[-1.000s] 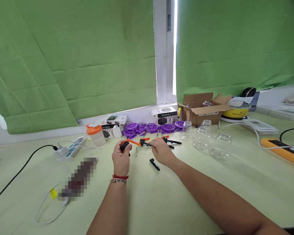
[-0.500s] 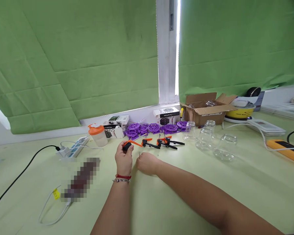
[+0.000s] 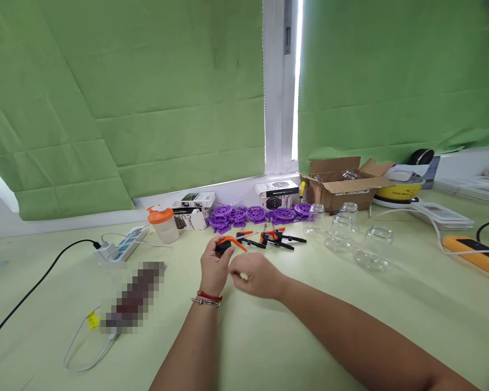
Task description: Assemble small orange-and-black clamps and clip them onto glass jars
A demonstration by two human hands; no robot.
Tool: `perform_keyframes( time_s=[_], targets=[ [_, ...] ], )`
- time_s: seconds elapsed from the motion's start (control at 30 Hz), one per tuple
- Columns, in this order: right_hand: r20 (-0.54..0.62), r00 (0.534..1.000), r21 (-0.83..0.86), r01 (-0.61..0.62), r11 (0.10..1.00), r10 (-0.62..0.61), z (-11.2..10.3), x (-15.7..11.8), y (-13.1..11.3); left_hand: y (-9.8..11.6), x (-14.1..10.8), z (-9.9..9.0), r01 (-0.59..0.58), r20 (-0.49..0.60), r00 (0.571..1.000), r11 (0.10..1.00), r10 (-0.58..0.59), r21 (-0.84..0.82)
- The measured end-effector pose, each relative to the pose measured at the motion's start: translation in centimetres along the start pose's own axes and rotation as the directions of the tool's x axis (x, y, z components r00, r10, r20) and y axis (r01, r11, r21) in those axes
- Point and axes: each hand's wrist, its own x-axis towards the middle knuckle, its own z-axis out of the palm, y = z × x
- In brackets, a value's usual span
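Note:
My left hand (image 3: 214,267) is closed around an orange and black clamp (image 3: 224,245), its orange arm pointing right and a thin metal rod (image 3: 248,234) showing just behind it. Close by on the right, my right hand (image 3: 257,276) is curled with thumb and fingers pinched together; what they hold, if anything, is hidden. Just beyond the hands lie several similar orange and black clamps (image 3: 283,239) with black handles. Purple ring-shaped plastic parts (image 3: 256,214) are heaped behind those.
Clear glass-like jars (image 3: 374,247) stand to the right, before an open cardboard box (image 3: 344,195). An orange-lidded cup (image 3: 163,224), white boxes (image 3: 277,190) and a power strip (image 3: 128,243) line the back. A blurred dark object (image 3: 136,296) with a white cable lies at left.
My left hand has shifted slightly right with the clamp, whose orange arm now tilts downward. My right hand has drawn a little nearer to me and turned, its curled fingers now showing.

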Motion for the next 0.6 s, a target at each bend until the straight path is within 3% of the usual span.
perform_keyframes(
  time_s=[0.03, 0.1, 0.17, 0.23, 0.4, 0.6],
  targets=[
    [-0.155, 0.98, 0.164, -0.098, 0.982, 0.124, -0.9, 0.1, 0.2, 0.1, -0.3, 0.3, -0.004, 0.042, 0.999, 1.0, 0.005, -0.021],
    [-0.378, 0.84, 0.438, -0.21, 0.874, 0.391, -2.7, 0.3, 0.9, 0.4, -0.9, 1.1, -0.009, 0.126, 0.992, 0.998, 0.017, -0.067],
    [-0.43, 0.694, 0.62, -0.238, 0.748, 0.577, -3.9, 0.4, 1.9, 0.7, -1.6, 1.9, -0.011, 0.2, 0.979, 0.995, 0.031, -0.099],
    [-0.412, 0.625, 0.71, -0.235, 0.664, 0.663, -4.3, 0.3, 2.9, 0.9, -2.2, 2.5, -0.001, 0.258, 0.966, 0.994, 0.03, -0.114],
    [-0.367, 0.616, 0.752, -0.244, 0.612, 0.697, -3.6, -0.3, 3.8, 1.2, -2.6, 3.0, 0.064, 0.313, 0.95, 0.989, -0.019, -0.133],
    [-0.398, 0.665, 0.68, -0.248, 0.69, 0.632, -3.4, -0.5, 3.5, 1.2, -2.5, 2.9, 0.091, 0.33, 0.943, 0.99, -0.051, -0.108]
  ],
)
